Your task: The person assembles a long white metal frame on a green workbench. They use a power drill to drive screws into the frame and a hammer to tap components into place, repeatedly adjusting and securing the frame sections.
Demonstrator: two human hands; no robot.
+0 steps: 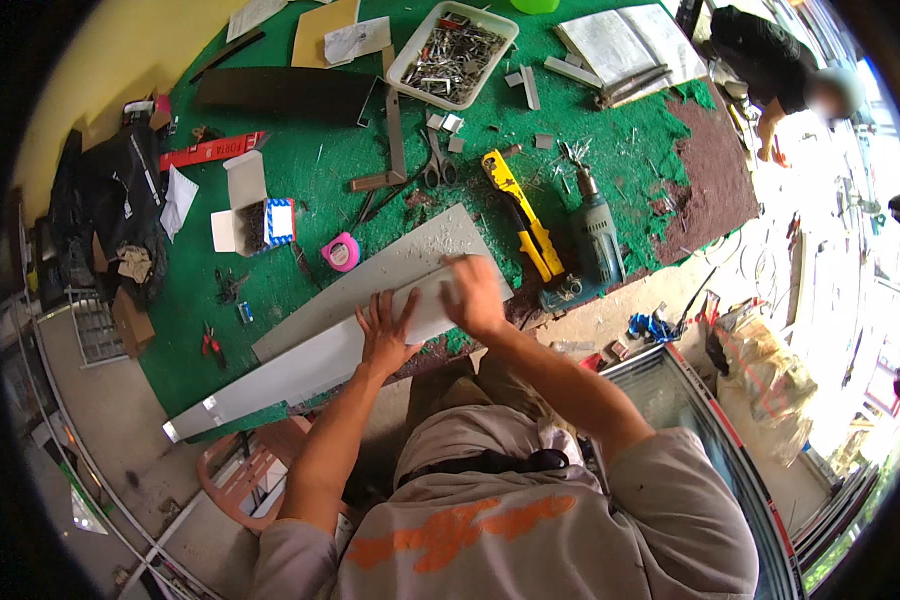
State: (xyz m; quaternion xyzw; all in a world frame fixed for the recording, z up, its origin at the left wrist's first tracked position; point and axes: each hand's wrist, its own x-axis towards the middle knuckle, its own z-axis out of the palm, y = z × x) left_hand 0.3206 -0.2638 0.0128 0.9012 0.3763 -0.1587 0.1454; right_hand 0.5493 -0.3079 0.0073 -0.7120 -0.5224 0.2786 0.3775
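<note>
A long pale-grey metal panel [280, 372] lies slantwise along the near edge of the green-covered workbench. My left hand [385, 328] rests on it, fingers spread over its upper face. Toward its right end, my right hand [478, 297] is over the same panel; its fingers are bent and partly smeared by motion, so its grip is unclear. Behind and partly under the panel is a wider flat grey sheet [448, 232] with small shavings scattered on it. Right of my hands lie a yellow hand riveter [530, 228] and a teal power drill [598, 240].
On the green bench cover [320, 170] lie a pink tape measure [341, 252], scissors [440, 165], a metal square [395, 140], an opened small box [260, 220] and red-handled pliers [212, 342]. A tub of rivets [452, 55] stands farther back. A person [770, 60] is at the far right.
</note>
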